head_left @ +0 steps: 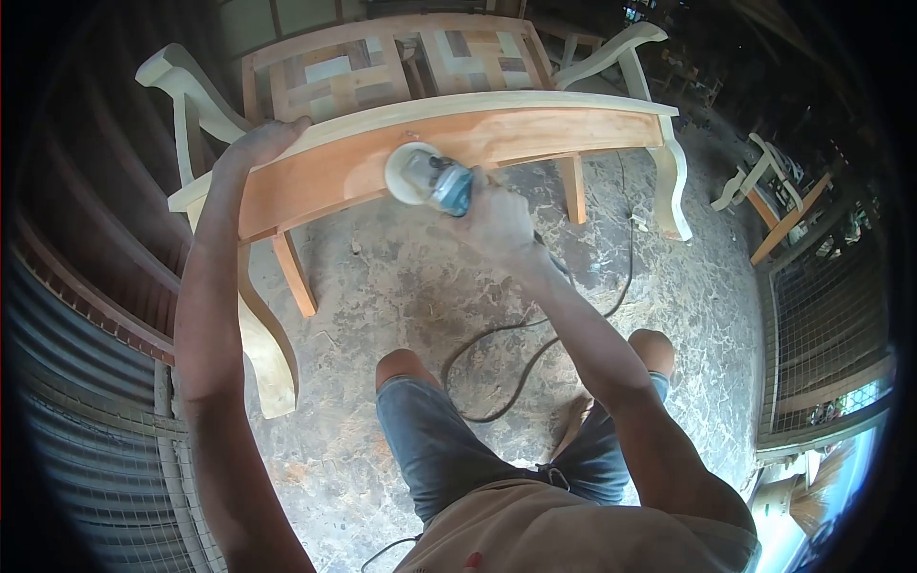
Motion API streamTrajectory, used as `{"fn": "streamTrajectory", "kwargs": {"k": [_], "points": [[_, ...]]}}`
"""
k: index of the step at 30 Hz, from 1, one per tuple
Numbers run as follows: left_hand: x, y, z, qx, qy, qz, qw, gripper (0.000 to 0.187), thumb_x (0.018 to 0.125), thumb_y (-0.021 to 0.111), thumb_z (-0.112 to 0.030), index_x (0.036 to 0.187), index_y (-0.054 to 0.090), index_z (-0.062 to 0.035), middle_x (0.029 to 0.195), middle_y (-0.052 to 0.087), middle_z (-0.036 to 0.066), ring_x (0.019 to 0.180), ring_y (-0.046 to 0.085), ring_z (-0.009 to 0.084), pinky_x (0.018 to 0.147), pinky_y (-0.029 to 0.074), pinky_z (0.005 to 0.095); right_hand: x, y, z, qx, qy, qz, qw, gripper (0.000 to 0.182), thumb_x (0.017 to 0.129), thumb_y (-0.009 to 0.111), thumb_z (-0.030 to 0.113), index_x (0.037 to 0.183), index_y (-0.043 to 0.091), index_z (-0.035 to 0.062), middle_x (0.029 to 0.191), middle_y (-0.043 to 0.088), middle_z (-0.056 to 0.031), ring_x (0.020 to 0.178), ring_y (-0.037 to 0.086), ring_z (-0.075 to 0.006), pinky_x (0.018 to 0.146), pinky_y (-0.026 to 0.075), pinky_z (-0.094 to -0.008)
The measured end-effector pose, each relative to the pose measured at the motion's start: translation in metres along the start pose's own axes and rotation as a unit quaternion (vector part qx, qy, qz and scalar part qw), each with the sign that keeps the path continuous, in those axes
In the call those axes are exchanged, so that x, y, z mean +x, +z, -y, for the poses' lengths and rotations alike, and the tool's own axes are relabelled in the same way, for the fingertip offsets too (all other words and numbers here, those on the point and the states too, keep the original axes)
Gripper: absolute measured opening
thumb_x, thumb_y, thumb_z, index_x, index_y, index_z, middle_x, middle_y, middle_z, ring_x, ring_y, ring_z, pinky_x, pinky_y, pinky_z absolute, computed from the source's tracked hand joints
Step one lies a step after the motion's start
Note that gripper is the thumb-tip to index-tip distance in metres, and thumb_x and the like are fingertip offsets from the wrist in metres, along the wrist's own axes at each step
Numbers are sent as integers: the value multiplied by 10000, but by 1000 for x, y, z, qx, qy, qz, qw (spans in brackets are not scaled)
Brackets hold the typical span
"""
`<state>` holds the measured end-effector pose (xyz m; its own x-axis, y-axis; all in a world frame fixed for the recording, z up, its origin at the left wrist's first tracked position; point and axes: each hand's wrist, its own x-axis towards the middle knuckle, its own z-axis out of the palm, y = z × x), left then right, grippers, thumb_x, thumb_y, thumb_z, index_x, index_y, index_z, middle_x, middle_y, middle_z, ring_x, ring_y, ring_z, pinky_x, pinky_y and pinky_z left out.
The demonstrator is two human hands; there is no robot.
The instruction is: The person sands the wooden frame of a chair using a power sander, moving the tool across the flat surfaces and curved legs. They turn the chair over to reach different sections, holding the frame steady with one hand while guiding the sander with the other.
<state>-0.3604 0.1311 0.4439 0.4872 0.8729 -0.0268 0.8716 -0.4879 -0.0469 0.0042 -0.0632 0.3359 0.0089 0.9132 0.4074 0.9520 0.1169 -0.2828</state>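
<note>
A wooden bench [549,134] with a curved front rail, pale scrolled arms and S-shaped legs stands ahead of me. My right hand [501,220] is wrapped around the teal body of an angle grinder [449,186]. The grinder's round pale disc [409,174] lies against the orange-brown face of the front rail, left of its middle. My left hand [263,145] grips the rail's top edge near the left end, some of its fingers hidden from view. Patchwork panels of mixed wood tones [349,72] fill the part behind the rail.
A dark power cord [521,327] loops over the dusty concrete floor [373,458] between my legs and the bench. Corrugated metal sheeting [86,468] with wire mesh lines the left. Another wooden furniture frame [778,186] and a mesh panel [826,334] stand at the right.
</note>
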Motion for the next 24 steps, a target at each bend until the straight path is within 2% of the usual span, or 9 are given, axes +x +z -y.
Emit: {"fn": "streamTrajectory", "kwargs": {"k": [1,4,7,10,14,16,19,23,24], "points": [[1,-1,0,13,7,5,1000,334,1150,304,-267,1408,484,-159,1425,655,259,1331,643,442,1120,520,552,-3,-4,-10,-2,3,-16,1000,599,841,842,409,1191,579,0,982,774,-246,895,803,-435,806,661,-534],[-4,-3,-6,29,12,6,999,307,1134,337,-211,1391,488,-135,1396,666,258,1309,657,440,1090,543,543,-9,-17,-33,-13,39,16,999,626,828,844,407,1214,572,-4,958,778,-249,895,800,-448,813,653,-549],[-4,-1,-7,65,17,-8,998,300,1110,394,-171,1391,488,-127,1377,676,253,1301,662,439,1082,550,536,-12,-14,-56,3,41,-25,999,626,817,853,414,1201,598,-9,922,780,-260,898,799,-448,820,652,-543],[-9,0,-9,104,24,-40,993,307,1087,446,-143,1390,496,-130,1324,697,247,1271,676,440,1056,565,530,-8,-14,-87,32,88,-29,995,659,812,860,425,1222,631,-37,910,787,-267,897,799,-445,836,645,-532],[-32,-10,-17,143,26,-94,985,308,1064,500,-127,1372,520,-131,1204,738,231,1176,713,442,985,596,526,-12,-27,-122,81,161,-91,979,687,840,844,428,1268,645,-70,934,802,-259,893,800,-437,835,639,-509],[-45,3,4,162,-32,-130,978,301,1048,517,-109,1347,531,-134,1143,749,225,1125,727,446,948,602,531,-15,-30,-127,113,221,-105,963,707,853,838,428,1297,636,-84,982,808,-260,899,801,-434,837,635,-499],[-47,19,34,174,-59,-173,968,296,1026,542,-93,1319,533,-136,1093,758,218,1086,739,450,926,600,550,-13,-16,-111,130,159,-120,971,723,882,831,457,1316,617,-82,1007,808,-261,917,811,-396,812,654,-476],[-32,25,62,152,-23,-125,980,277,1018,536,-75,1288,520,-134,1084,758,233,1098,742,452,920,589,580,5,2,-25,81,99,49,991,736,905,833,523,1278,567,-52,1013,783,-222,919,818,-355,753,683,-439],[-34,22,61,150,-31,-120,981,276,1018,530,-73,1287,518,-133,1092,760,232,1106,741,453,921,587,583,6,2,1,53,48,43,997,728,904,824,512,1284,566,-54,978,781,-215,868,816,-356,748,688,-442]]}}
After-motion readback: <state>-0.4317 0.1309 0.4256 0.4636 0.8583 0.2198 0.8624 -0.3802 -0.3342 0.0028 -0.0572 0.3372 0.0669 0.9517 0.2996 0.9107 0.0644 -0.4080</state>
